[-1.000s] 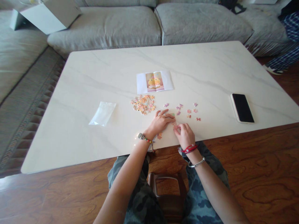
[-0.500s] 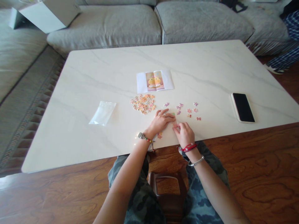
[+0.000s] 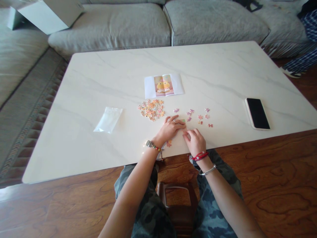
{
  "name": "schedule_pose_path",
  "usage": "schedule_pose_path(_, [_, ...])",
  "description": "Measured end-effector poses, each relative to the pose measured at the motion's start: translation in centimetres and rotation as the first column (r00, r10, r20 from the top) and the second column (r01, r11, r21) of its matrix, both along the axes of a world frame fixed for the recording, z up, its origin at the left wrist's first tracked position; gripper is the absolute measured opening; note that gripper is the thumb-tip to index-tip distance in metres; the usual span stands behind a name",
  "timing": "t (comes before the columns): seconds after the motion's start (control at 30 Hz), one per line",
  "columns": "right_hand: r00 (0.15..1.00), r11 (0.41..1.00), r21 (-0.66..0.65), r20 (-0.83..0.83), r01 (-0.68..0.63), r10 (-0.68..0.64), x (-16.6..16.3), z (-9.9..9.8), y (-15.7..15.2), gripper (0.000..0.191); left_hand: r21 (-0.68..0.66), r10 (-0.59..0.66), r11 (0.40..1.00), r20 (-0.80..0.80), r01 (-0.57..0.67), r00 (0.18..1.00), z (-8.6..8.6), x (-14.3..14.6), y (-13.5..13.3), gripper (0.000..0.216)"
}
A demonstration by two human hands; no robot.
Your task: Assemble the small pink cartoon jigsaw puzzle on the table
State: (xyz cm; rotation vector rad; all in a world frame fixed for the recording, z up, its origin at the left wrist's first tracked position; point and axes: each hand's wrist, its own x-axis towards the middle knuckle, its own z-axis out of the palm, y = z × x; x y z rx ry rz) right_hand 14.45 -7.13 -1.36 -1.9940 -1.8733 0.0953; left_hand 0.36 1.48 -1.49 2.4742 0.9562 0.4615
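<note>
My left hand (image 3: 170, 128) lies with fingers stretched over a partly joined puzzle (image 3: 169, 143) near the table's front edge, hiding most of it. A greenish corner shows past its fingertips. Close beside it, my right hand (image 3: 195, 140) pinches a small pink puzzle piece (image 3: 184, 132) at the joined part's right edge; the fingers cover much of the piece. Several loose pink and purple puzzle pieces (image 3: 200, 117) are scattered beyond my right hand. A heap of puzzle pieces (image 3: 151, 109) sits up and left of my left hand.
Behind the heap lies a folded picture sheet (image 3: 151, 88) showing a yellow figure. A clear plastic bag (image 3: 108, 119) rests to the left, and a phone (image 3: 258, 114) on the right of the marble-patterned table (image 3: 99, 72). A person's leg (image 3: 303, 62) shows at far right, by the sofa (image 3: 213, 23).
The view has shifted very slightly. My right fingers have moved a little at the puzzle's edge, while my left hand stays in place.
</note>
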Motion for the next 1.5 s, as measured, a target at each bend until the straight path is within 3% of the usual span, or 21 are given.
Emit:
schedule_pose_path(0.33, [0.995,0.997,0.075,-0.096,0.021,-0.014,-0.6,0.3,0.4,0.01,0.013,-0.007,1.0,-0.006,0.007,1.0,-0.2,0.1,0.1,0.028])
schedule_pose_path(0.53, [0.995,0.999,0.042,-0.1,0.008,-0.004,-0.6,0.7,0.0,0.012,0.028,-0.004,1.0,-0.017,0.004,1.0,-0.2,0.0,0.0,0.027])
schedule_pose_path(0.63, [0.99,0.998,0.063,-0.144,0.011,-0.002,0.7,1.0,-0.2,0.016,0.034,-0.009,0.999,-0.024,0.01,1.0,-0.1,0.0,0.0,0.028])
schedule_pose_path(0.8, [0.984,0.974,0.176,-0.128,0.145,-0.123,5.4,1.4,0.6,0.017,0.034,-0.006,0.999,-0.021,0.007,1.0,-0.1,0.0,0.0,0.029])
schedule_pose_path(0.93, [0.996,0.995,0.101,-0.091,-0.01,0.02,7.2,1.1,0.8,0.018,0.022,-0.003,1.0,-0.028,0.004,1.0,0.1,-0.1,-0.1,0.029])
schedule_pose_path(1.13, [0.967,0.976,0.014,-0.135,-0.217,0.217,5.6,0.8,-0.3,0.02,0.02,-0.007,1.0,-0.019,0.007,1.0,0.2,-0.1,-0.2,0.028])
schedule_pose_path(1.3, [0.959,0.971,-0.045,-0.174,-0.236,0.225,5.5,0.4,-0.1,0.006,0.012,-0.01,1.0,-0.01,0.01,1.0,0.2,-0.1,-0.1,0.028])
schedule_pose_path(1.5, [0.944,0.96,-0.03,-0.195,-0.277,0.266,4.6,0.3,0.0,0.006,0.021,-0.006,1.0,0.001,0.006,1.0,0.0,-0.1,-0.1,0.029])
